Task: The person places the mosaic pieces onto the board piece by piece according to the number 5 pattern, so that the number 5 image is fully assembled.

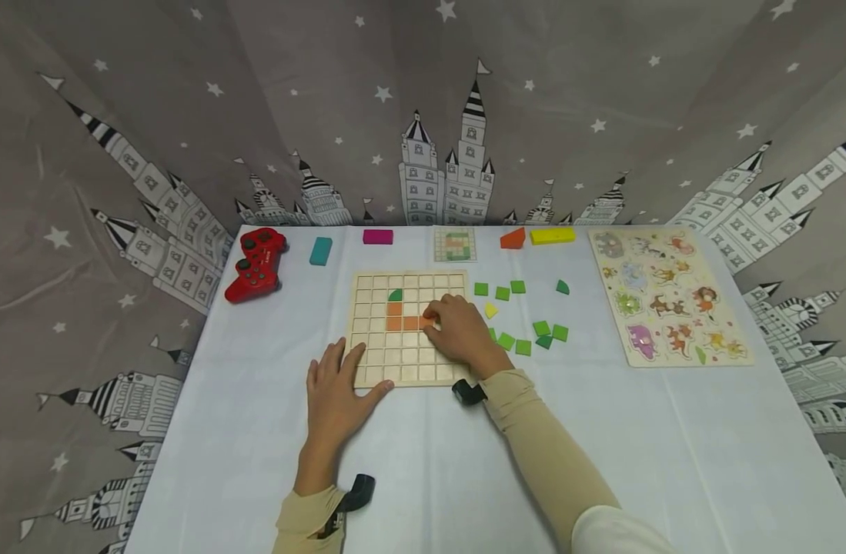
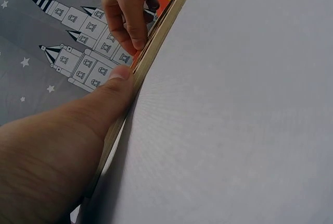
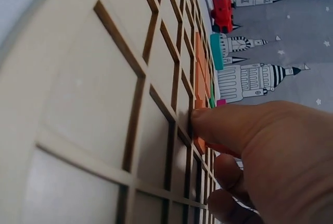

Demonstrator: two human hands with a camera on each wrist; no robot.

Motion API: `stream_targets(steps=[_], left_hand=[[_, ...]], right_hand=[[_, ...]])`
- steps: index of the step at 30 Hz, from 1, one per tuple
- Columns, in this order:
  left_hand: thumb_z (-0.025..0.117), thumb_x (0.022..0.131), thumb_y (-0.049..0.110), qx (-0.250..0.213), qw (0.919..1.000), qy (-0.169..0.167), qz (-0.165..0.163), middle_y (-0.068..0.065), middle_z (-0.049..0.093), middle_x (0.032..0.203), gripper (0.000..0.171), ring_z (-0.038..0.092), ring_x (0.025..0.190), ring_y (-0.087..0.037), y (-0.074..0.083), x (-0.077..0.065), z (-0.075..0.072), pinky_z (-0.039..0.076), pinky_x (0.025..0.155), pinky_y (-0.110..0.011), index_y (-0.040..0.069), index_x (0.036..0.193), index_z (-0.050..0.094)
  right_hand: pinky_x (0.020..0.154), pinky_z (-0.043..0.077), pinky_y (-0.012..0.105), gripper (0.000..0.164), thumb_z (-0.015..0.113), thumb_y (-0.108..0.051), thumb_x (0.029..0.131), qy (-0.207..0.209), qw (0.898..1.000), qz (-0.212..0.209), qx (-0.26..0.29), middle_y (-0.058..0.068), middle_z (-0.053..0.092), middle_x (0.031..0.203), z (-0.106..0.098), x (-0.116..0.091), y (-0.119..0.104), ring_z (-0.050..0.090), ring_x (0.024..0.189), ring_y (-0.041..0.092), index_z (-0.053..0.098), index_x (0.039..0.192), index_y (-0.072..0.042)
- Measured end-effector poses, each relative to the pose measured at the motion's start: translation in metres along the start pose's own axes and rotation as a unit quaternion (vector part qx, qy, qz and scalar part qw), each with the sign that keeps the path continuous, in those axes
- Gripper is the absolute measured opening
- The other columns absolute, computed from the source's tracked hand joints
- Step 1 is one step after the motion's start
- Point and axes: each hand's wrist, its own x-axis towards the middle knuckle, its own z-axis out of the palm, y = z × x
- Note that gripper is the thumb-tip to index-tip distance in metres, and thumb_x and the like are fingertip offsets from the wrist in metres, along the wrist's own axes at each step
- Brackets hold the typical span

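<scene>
A wooden grid board [image 1: 409, 383] lies on the white table. Set in its cells are a green quarter-round tile [image 1: 396, 295] and several orange square tiles [image 1: 394, 308] forming an L. My left hand [image 1: 336, 392] rests spread at the board's lower left corner, its thumb [image 2: 120, 75] along the near edge. Over the right end of the orange row, my right hand [image 1: 459, 327] pinches an orange tile [image 3: 200, 145] between thumb and fingers. That tile is partly hidden by the fingers, low over the cells.
Loose green square tiles [image 1: 523, 348], green quarter-rounds [image 1: 563, 287] and a yellow piece [image 1: 491, 310] lie right of the board. Behind it are a pattern card [image 1: 455, 245] and coloured blocks [image 1: 552, 236]. A red game controller [image 1: 256, 265] sits left, an animal puzzle [image 1: 620, 327] right.
</scene>
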Motion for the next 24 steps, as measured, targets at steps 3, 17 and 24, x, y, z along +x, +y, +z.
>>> stream_targets(steps=[3,17,24], left_hand=[[0.076,0.082,0.059,-0.001,1.0,-0.002,0.0,-0.019,0.03,0.165,0.086,0.019,0.156,-0.041,-0.0001,0.0,0.0001,0.006,0.126,-0.063,0.016,0.152,0.047],[0.073,0.084,0.062,0.005,0.9996,-0.023,-0.013,-0.018,0.026,0.167,0.088,0.016,0.158,-0.039,0.0013,0.0017,-0.0005,0.004,0.127,-0.063,0.018,0.154,0.044],[0.072,0.085,0.063,0.003,0.9992,-0.033,-0.023,-0.017,0.024,0.168,0.088,0.013,0.158,-0.038,0.0036,0.0013,-0.004,0.002,0.127,-0.061,0.018,0.154,0.043]], right_hand=[[0.086,0.05,0.04,0.024,0.065,-0.033,0.1,-0.005,1.0,0.004,-0.003,0.001,0.065,0.102,0.0001,0.0008,0.0007,0.057,0.097,0.02,0.073,0.117,-0.017],[0.08,0.045,0.036,0.023,0.066,-0.034,0.099,-0.006,1.0,0.012,0.007,-0.002,0.062,0.092,0.0012,0.0006,0.0058,0.053,0.089,0.017,0.074,0.116,-0.021],[0.08,0.044,0.036,0.021,0.066,-0.034,0.099,0.0,1.0,0.024,0.008,-0.002,0.062,0.091,-0.0004,-0.0013,0.0079,0.053,0.089,0.018,0.074,0.114,-0.023]])
